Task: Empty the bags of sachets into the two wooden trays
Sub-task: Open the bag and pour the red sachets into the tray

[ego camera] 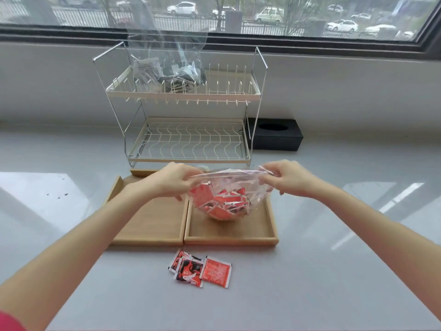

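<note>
Between the two hands, a clear plastic bag (229, 187) of red sachets (224, 201) is hanging with its rounded bottom sitting in the right wooden tray (272, 225). The left hand (171, 181) is pinching the bag's top edge at its left corner, fingers curled round the film; the right hand (286, 179) is pinching the same edge at the right corner, so the mouth is stretching taut from one hand to the other. Just below and left of the left hand, the left wooden tray (148, 220) is lying bare, its side touching the right tray's side.

Nearer the person than both hands, three loose sachets (200, 269) are lying flat on the grey desk (334, 271), just beside the trays' front rims and overlapping one another. Beyond the hands, a two-tier wire rack (186, 139) is standing close behind the trays; its upper tier is carrying a second clear bag (167, 56) of dark and pale sachets, standing upright. Beyond the right hand, a black box (276, 138) with an oval opening is sitting beside the rack. Open desk is spreading wide to the outer side of each forearm.

The trays are shallow, square-cornered, pale wood with low rims; the bag film is thin, crinkled and glossy; the desk is smooth and reflecting window light.
</note>
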Motion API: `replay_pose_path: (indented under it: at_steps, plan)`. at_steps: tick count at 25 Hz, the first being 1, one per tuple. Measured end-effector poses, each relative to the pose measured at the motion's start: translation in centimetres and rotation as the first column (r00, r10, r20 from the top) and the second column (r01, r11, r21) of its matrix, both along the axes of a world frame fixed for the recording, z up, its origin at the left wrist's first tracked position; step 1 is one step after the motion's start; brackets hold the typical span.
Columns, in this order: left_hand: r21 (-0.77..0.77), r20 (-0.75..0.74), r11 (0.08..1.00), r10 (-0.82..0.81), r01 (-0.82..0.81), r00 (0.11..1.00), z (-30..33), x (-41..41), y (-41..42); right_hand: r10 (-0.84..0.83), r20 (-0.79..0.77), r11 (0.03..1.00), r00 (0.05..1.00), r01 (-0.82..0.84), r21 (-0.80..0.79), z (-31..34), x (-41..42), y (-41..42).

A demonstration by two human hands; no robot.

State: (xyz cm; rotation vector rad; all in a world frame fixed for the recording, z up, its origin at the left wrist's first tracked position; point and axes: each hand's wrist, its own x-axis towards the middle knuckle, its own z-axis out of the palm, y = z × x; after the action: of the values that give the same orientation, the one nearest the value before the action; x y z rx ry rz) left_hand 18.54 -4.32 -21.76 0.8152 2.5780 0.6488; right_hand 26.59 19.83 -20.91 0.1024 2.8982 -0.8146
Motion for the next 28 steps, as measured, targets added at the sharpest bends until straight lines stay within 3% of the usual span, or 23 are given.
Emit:
replay_pose_path:
  at_steps: [4,10,14,20,28]
  plan:
    - [-0.015,-0.018,0.999,0.028,-0.028,0.999,3.5,-1.5,1.0,-0.020,-0.049,1.000,0.999,0.021,0.023,4.0,-2.0,0.6]
    - [0.078,-0.126,0.996,0.050,-0.040,0.991,8.6,-3.5,2.1,-0.009,-0.184,0.990,0.983,0.035,0.138,8.9,-3.7,1.1]
    - [0.123,-0.196,0.992,0.057,-0.033,0.979,10.3,-4.0,2.2,-0.033,-0.251,0.992,0.967,0.063,0.111,10.8,-4.5,1.7]
    - [-0.039,-0.430,0.999,0.015,-0.035,0.903,13.7,-4.3,1.6,-0.036,-0.293,0.997,0.955,0.052,0.047,13.0,-4.8,1.9]
    - [0.065,-0.449,0.998,0.019,0.011,0.893,14.6,-4.8,1.5,-0.021,-0.346,0.996,0.938,0.052,0.079,14.0,-5.4,2.4]
